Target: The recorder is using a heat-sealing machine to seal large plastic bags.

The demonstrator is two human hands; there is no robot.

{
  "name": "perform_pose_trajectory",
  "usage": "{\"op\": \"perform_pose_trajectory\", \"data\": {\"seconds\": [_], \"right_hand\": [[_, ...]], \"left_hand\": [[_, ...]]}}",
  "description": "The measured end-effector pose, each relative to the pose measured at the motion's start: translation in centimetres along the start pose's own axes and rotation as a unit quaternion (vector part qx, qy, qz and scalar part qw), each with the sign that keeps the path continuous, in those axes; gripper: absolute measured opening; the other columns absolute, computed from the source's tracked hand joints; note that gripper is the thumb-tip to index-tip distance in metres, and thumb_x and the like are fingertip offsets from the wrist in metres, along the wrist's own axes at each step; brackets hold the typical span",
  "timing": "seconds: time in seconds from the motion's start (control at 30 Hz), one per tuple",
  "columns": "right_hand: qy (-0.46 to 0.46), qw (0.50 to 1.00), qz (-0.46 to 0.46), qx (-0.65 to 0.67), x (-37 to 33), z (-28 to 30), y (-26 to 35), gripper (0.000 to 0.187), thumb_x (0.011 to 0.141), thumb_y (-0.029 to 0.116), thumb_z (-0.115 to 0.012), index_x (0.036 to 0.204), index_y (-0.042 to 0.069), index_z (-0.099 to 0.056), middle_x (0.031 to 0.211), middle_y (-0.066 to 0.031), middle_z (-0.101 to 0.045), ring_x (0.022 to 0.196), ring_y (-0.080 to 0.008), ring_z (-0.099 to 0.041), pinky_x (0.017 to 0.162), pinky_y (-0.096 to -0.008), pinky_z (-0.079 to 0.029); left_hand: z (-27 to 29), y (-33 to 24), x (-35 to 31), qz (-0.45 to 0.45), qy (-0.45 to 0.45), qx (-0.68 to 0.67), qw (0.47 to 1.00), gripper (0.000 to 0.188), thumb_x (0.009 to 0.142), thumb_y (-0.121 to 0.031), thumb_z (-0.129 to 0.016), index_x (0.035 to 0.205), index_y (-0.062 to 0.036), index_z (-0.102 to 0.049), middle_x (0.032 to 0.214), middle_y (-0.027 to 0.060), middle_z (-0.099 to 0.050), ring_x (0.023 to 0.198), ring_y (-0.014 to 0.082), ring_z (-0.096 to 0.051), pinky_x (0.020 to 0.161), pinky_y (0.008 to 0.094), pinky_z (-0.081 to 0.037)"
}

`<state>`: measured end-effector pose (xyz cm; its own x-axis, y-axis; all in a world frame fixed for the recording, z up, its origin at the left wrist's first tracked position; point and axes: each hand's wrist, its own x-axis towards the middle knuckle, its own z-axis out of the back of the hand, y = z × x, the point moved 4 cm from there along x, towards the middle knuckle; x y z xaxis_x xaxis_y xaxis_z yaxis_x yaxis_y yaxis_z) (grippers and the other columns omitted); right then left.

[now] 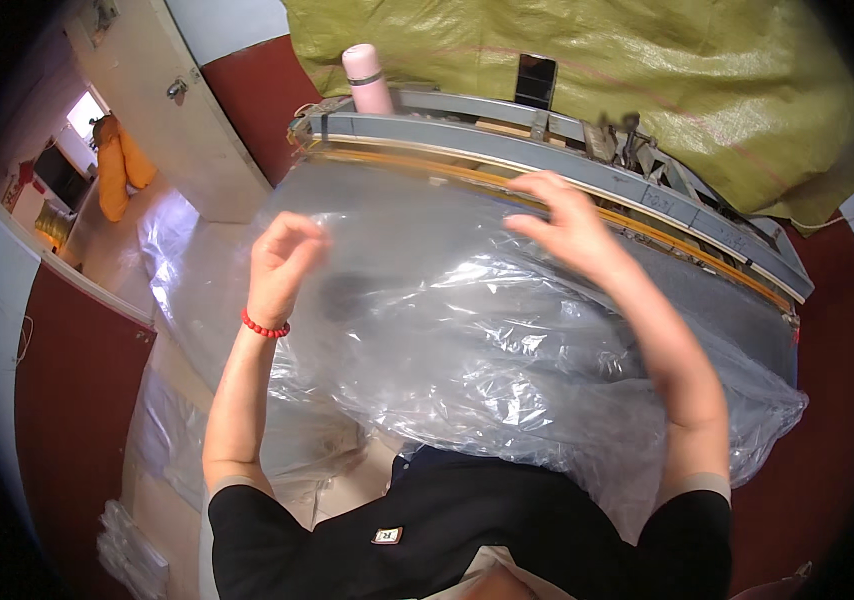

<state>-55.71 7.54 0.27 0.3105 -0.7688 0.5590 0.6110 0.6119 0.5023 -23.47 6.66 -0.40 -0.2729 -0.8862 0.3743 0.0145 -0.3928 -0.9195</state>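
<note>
A large sheet of clear plastic film point(487, 340) lies crumpled and shiny across the work surface and hangs over its near edge. Above its left part is my left hand point(287, 262), with a red bead bracelet point(265, 325) at the wrist. Its fingers curl in toward the thumb; the tips are blurred, and whether film is pinched there I cannot make out. My right hand point(565, 225) is farther right, near the long orange-yellow strip point(682, 240) of the grey metal frame. Thumb and fingers stand apart there, with nothing visible between them.
Along the far side runs the grey metal frame point(427, 130), a pink flask point(367, 80) at its left end. Behind it hang a dark phone-like slab point(536, 80) and a green-yellow tarp point(687, 90). A door point(162, 100) stands open at left; more film point(132, 550) lies below.
</note>
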Motion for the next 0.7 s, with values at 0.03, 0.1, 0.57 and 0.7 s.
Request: {"op": "perform_pose_trajectory", "data": {"seconds": [0.03, 0.1, 0.57, 0.7], "right_hand": [[0.000, 1.000, 0.010, 0.028, 1.1, -1.7, 0.4, 0.040, 0.071, 0.024, -0.068, 0.103, 0.003, -0.056, 0.100, -0.0122, -0.055, 0.096, -0.0264, -0.052, 0.082, -0.0335, -0.042], [-0.015, 0.997, 0.035, 0.061, 3.0, -5.6, 0.9, 0.036, 0.073, 0.026, -0.066, 0.098, 0.002, -0.057, 0.096, -0.0128, -0.056, 0.092, -0.0288, -0.053, 0.080, -0.0340, -0.043], [-0.293, 0.837, -0.454, -0.083, -27.0, 18.4, -16.6, 0.017, 0.074, 0.018, -0.066, 0.080, 0.003, -0.066, 0.073, -0.0006, -0.061, 0.068, -0.0075, -0.053, 0.064, -0.0213, -0.042], [-0.368, 0.729, -0.481, -0.319, -49.2, 35.7, -15.2, 0.025, 0.075, 0.026, -0.065, 0.082, 0.002, -0.066, 0.079, -0.0039, -0.065, 0.072, -0.0105, -0.057, 0.069, -0.0251, -0.045]], "left_hand": [[-0.1, -0.2, -0.1, 0.000, 0.012, -0.012, 1.000, 0.005, 0.081, -0.004, -0.052, 0.085, -0.0055, -0.052, 0.082, 0.0005, -0.057, 0.073, 0.0068, -0.051, 0.065, 0.0203, -0.042], [0.3, -0.3, -0.7, 0.003, 0.009, -0.008, 1.000, 0.006, 0.081, -0.004, -0.052, 0.087, -0.0057, -0.053, 0.083, 0.0013, -0.057, 0.075, 0.0079, -0.052, 0.066, 0.0212, -0.043], [1.2, 10.5, -8.3, 0.166, 0.396, 0.316, 0.846, 0.013, 0.081, -0.015, -0.057, 0.086, -0.0026, -0.057, 0.072, 0.0067, -0.059, 0.066, 0.0174, -0.055, 0.063, 0.0286, -0.044], [7.6, 15.7, -7.2, 0.170, 0.437, 0.410, 0.783, 0.024, 0.073, -0.016, -0.062, 0.094, -0.0062, -0.059, 0.086, 0.0152, -0.061, 0.078, 0.0307, -0.057, 0.072, 0.0340, -0.045]]}}
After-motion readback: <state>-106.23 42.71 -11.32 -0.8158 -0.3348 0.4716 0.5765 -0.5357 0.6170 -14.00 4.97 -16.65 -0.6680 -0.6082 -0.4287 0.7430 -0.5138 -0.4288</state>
